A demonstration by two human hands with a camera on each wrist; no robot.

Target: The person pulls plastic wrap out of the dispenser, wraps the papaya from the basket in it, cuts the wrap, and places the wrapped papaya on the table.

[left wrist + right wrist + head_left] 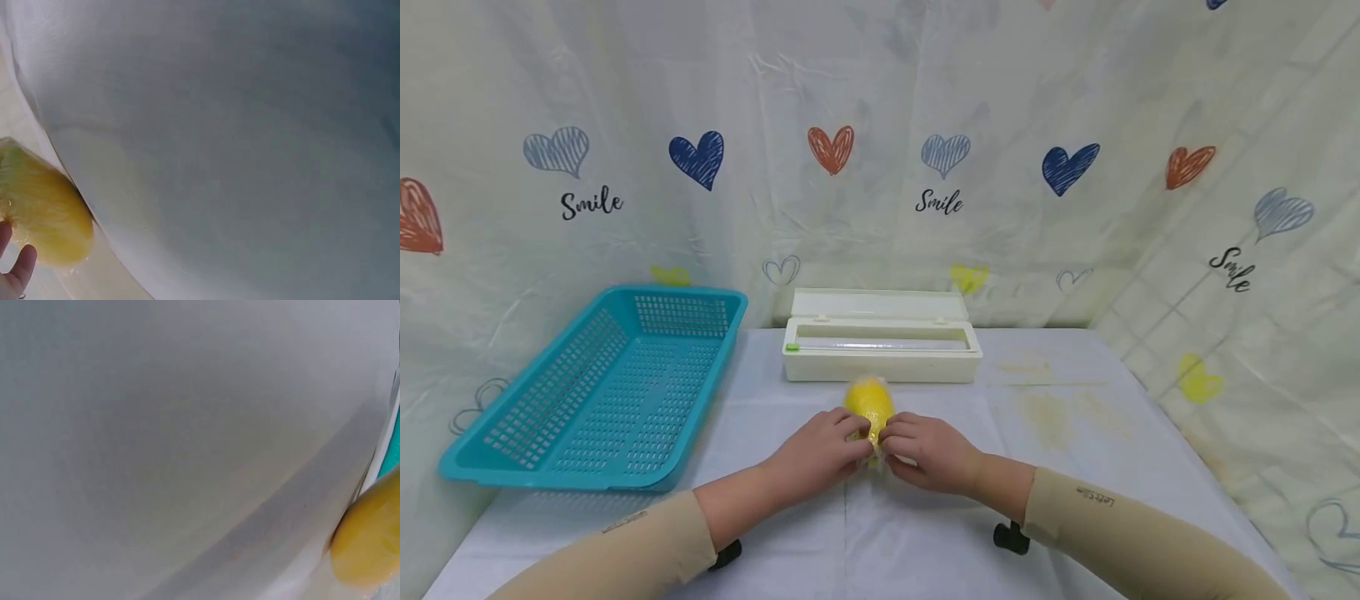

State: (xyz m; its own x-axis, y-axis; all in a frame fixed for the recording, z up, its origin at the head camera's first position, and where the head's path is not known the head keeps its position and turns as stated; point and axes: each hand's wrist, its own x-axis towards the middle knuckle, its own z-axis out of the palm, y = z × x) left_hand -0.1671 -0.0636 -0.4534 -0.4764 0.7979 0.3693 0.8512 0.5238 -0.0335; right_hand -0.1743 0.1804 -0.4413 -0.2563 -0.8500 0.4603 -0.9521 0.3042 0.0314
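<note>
A yellow oval fruit point(868, 397) wrapped in clear cling film lies on the white cloth in the middle of the head view. Its exact kind is unclear; one end looks greenish in the left wrist view, where the fruit point(53, 215) sits at the left edge. My left hand point(822, 452) holds its near left side with curled fingers. From the right, my right hand point(934, 454) grips the same near end, its fingers bent against the film. In the right wrist view only the fruit point(367, 534) shows, at the lower right edge, without the hand.
Behind the fruit stands a white cling film dispenser point(880, 367) with its lid raised and a film roll inside. A turquoise perforated basket point(700, 433) stands at the left. A curtain printed with hearts point(865, 225) hangs behind the table.
</note>
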